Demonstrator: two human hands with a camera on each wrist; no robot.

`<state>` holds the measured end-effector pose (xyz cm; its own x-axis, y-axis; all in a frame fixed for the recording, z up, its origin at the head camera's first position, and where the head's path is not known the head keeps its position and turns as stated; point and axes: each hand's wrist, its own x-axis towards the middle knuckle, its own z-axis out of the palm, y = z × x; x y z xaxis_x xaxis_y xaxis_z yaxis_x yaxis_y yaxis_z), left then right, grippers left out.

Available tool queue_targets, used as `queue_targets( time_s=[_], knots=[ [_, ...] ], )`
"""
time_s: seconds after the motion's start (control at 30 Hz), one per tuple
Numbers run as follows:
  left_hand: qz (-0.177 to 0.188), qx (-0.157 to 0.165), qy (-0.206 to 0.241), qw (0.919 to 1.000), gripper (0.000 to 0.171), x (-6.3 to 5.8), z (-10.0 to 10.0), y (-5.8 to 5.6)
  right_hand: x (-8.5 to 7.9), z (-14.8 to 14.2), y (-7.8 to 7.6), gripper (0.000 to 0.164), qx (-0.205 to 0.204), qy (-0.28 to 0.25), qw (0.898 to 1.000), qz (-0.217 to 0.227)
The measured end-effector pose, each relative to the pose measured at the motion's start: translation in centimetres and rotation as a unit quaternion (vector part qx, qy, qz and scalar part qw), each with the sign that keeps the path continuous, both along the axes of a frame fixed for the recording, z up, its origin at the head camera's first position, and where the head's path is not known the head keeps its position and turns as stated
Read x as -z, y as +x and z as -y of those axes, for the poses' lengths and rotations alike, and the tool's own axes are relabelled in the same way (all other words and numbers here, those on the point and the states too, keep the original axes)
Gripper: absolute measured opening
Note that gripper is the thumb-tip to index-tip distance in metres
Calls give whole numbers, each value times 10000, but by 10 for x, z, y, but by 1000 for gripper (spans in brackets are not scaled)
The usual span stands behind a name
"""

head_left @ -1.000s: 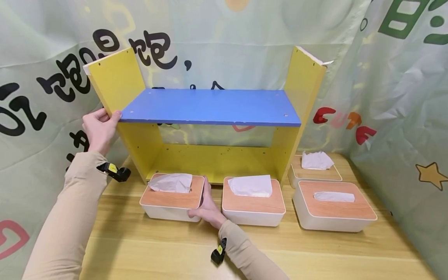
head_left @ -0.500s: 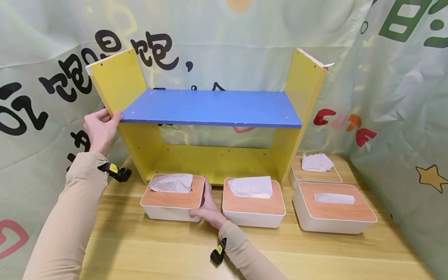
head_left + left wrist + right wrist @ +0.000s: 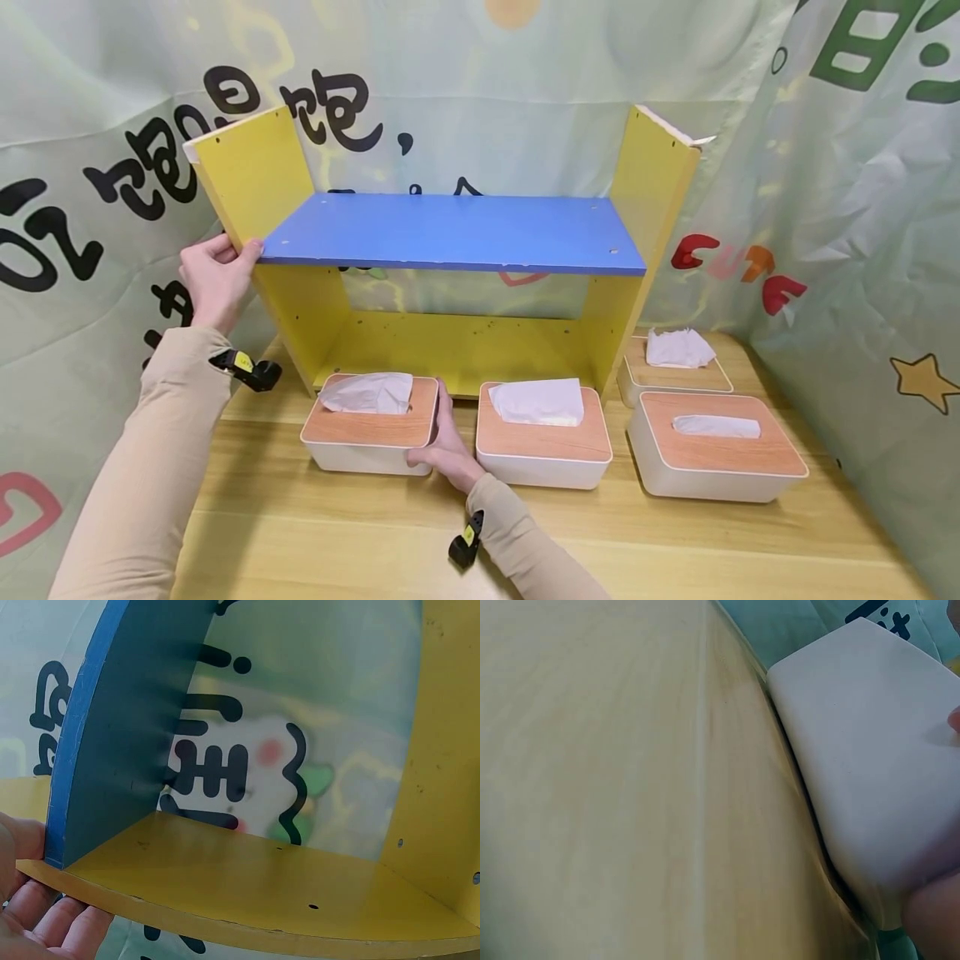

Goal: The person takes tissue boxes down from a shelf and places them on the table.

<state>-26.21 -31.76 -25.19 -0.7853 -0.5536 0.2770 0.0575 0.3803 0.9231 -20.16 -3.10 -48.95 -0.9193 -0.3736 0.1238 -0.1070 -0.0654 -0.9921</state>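
At the yellow side panel of a shelf unit, my left hand grips the front edge, its thumb by the corner of the blue shelf board. The left wrist view shows the fingers curled under that yellow panel. Below, in front of the unit, my right hand grips the right end of a white tissue box with a wood-grain lid. A tissue sticks out of its slot. Seen from the right wrist, the box's white wall stands close against the tabletop.
Just right of my right hand stands a second tissue box. Another tissue box sits farther right, with a smaller one behind it. A printed curtain hangs behind and on both sides. All stand on a wooden table.
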Motion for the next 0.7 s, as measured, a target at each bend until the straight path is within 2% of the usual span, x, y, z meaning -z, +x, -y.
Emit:
queue_targets(
  time_s=[0.37,0.7],
  knots=[
    [4,4,-33,10000,49,-1,-1,0,-1,0,-2,131,-133,32,9999,18],
    [25,33,-59,10000,51,0,-1,0,-1,1,-1,133,-70,55,9999,58]
  ],
)
